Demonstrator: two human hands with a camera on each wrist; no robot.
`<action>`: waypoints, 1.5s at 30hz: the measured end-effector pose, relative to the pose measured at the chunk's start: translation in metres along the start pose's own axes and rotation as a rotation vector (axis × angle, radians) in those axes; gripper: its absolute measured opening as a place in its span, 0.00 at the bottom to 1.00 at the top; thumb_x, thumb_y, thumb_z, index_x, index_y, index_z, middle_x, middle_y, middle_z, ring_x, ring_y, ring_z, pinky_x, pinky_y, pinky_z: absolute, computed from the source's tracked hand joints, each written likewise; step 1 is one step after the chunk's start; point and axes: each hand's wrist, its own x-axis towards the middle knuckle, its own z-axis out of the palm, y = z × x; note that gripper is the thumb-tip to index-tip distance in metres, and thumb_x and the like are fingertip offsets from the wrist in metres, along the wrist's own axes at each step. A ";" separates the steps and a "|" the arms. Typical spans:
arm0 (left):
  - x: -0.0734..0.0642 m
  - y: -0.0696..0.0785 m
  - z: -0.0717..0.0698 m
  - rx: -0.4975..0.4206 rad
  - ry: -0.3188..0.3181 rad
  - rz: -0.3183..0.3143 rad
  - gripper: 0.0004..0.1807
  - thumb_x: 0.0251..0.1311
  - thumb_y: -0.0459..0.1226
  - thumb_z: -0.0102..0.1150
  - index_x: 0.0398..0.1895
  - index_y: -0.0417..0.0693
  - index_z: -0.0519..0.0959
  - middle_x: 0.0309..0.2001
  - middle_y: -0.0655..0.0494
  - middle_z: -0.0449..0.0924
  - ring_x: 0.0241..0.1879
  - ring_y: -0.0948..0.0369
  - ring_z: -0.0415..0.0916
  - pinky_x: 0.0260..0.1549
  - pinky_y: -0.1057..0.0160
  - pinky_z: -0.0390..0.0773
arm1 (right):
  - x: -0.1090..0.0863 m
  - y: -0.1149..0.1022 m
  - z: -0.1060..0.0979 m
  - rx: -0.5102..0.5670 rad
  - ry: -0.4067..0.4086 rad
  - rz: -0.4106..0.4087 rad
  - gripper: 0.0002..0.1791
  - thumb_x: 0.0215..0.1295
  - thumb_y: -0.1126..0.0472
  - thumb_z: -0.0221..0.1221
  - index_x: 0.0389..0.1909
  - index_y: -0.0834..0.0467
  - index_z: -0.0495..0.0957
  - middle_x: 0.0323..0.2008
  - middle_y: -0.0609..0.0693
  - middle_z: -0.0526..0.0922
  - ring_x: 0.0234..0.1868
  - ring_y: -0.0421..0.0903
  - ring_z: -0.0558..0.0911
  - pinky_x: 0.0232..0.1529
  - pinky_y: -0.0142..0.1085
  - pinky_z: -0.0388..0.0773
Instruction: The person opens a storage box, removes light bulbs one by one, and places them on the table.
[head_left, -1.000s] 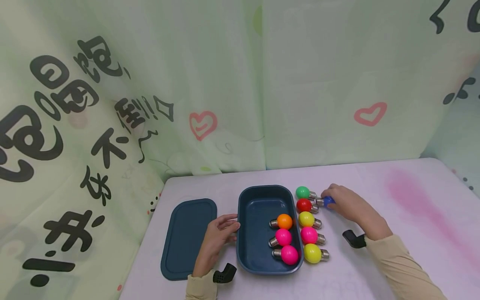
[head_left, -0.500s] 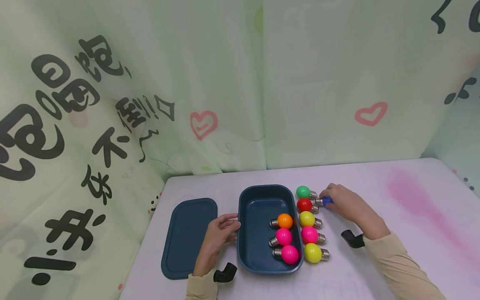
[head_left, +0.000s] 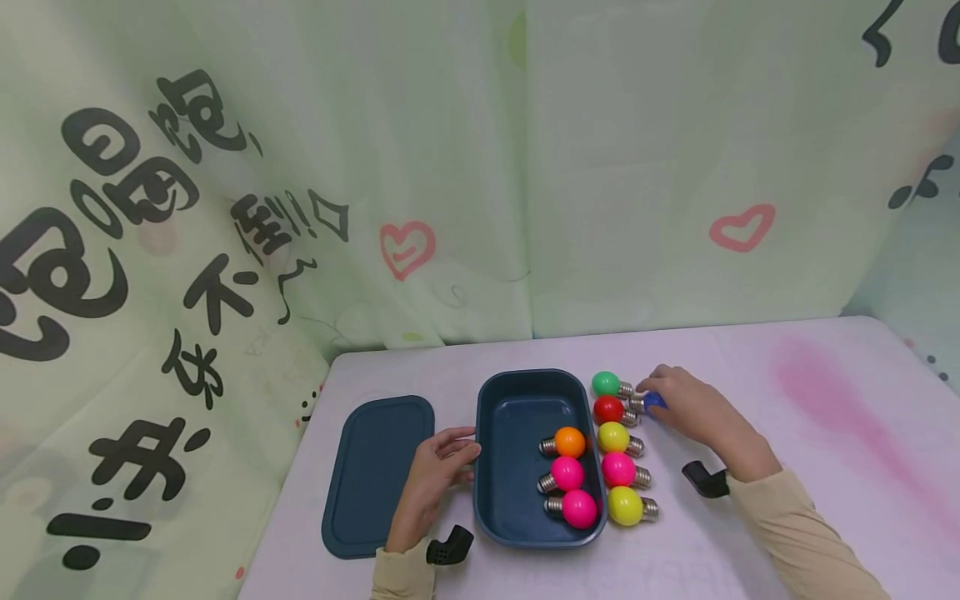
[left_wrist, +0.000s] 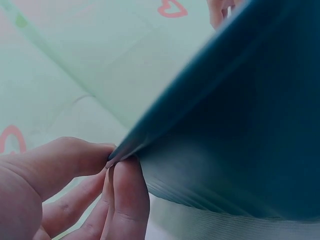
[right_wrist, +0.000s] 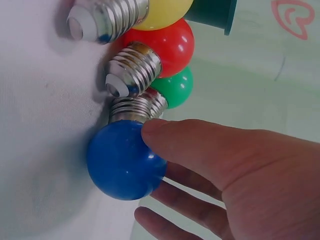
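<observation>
My left hand (head_left: 441, 462) pinches the left rim of a dark blue rectangular container (head_left: 510, 475); in the left wrist view the thumb lies on top of the rim and fingers below. Inside the container lie an orange light bulb (head_left: 570, 442) and two pink ones, screw bases pointing left. At the back right, my right hand (head_left: 693, 404) holds a blue light bulb (right_wrist: 125, 162), thumb on its near side and fingers behind. Its metal base points left, close to the bases of a green bulb (head_left: 605, 383) and a red bulb (head_left: 608, 410).
Along the container's right side, the row of bulbs continues with a yellow bulb (head_left: 612, 437), a pink bulb (head_left: 618, 470) and another yellow one. A dark blue lid (head_left: 378, 479) lies flat left of the container. Behind the table (head_left: 750, 367) hangs a pale green printed curtain (head_left: 615, 208).
The right hand and its fingertips have shifted very slightly left at the blue bulb. The left hand, container and other bulbs have stayed in place.
</observation>
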 end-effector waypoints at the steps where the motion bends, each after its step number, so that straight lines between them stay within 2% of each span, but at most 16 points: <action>1: 0.000 0.000 0.000 0.000 0.001 -0.002 0.24 0.63 0.39 0.66 0.61 0.40 0.77 0.45 0.52 0.84 0.36 0.64 0.81 0.36 0.63 0.83 | 0.000 -0.001 0.000 0.001 0.005 0.002 0.17 0.56 0.66 0.70 0.47 0.63 0.83 0.44 0.61 0.81 0.46 0.59 0.80 0.47 0.53 0.82; 14: 0.002 -0.002 -0.001 0.009 0.011 -0.024 0.25 0.63 0.41 0.66 0.61 0.41 0.76 0.47 0.52 0.84 0.38 0.63 0.81 0.38 0.62 0.84 | -0.001 -0.024 -0.007 0.008 0.068 -0.013 0.18 0.54 0.67 0.71 0.47 0.62 0.83 0.46 0.61 0.81 0.49 0.59 0.79 0.48 0.51 0.82; 19: 0.003 -0.004 -0.001 0.007 0.009 -0.027 0.25 0.63 0.41 0.67 0.61 0.41 0.76 0.47 0.52 0.84 0.37 0.63 0.81 0.39 0.61 0.84 | 0.000 -0.035 -0.008 0.036 0.067 -0.016 0.18 0.55 0.67 0.71 0.48 0.62 0.83 0.47 0.60 0.80 0.50 0.57 0.79 0.47 0.49 0.83; 27: 0.002 -0.003 -0.001 0.011 0.007 -0.020 0.25 0.63 0.41 0.67 0.61 0.41 0.77 0.47 0.51 0.84 0.37 0.63 0.81 0.39 0.61 0.84 | -0.001 -0.049 -0.008 0.052 0.101 -0.055 0.19 0.56 0.66 0.71 0.50 0.62 0.82 0.47 0.58 0.81 0.49 0.55 0.78 0.46 0.47 0.84; 33: 0.001 -0.003 -0.001 0.010 0.002 -0.012 0.25 0.63 0.40 0.66 0.61 0.41 0.76 0.47 0.51 0.84 0.36 0.64 0.81 0.36 0.63 0.83 | -0.001 -0.061 -0.009 0.041 0.076 -0.067 0.21 0.55 0.66 0.72 0.51 0.61 0.82 0.49 0.59 0.80 0.50 0.56 0.79 0.45 0.45 0.84; 39: 0.001 -0.003 -0.001 0.009 0.004 -0.014 0.25 0.62 0.40 0.67 0.61 0.41 0.76 0.47 0.50 0.84 0.36 0.63 0.81 0.36 0.63 0.83 | 0.000 -0.071 -0.010 0.061 0.055 -0.124 0.21 0.57 0.65 0.70 0.53 0.62 0.81 0.50 0.59 0.80 0.51 0.55 0.77 0.43 0.43 0.85; 45: 0.003 -0.004 -0.001 0.012 0.003 -0.026 0.25 0.62 0.41 0.67 0.61 0.41 0.77 0.47 0.51 0.84 0.36 0.63 0.81 0.37 0.62 0.83 | 0.002 -0.080 -0.009 0.085 0.055 -0.137 0.21 0.58 0.65 0.69 0.53 0.63 0.81 0.51 0.58 0.79 0.54 0.56 0.76 0.47 0.44 0.84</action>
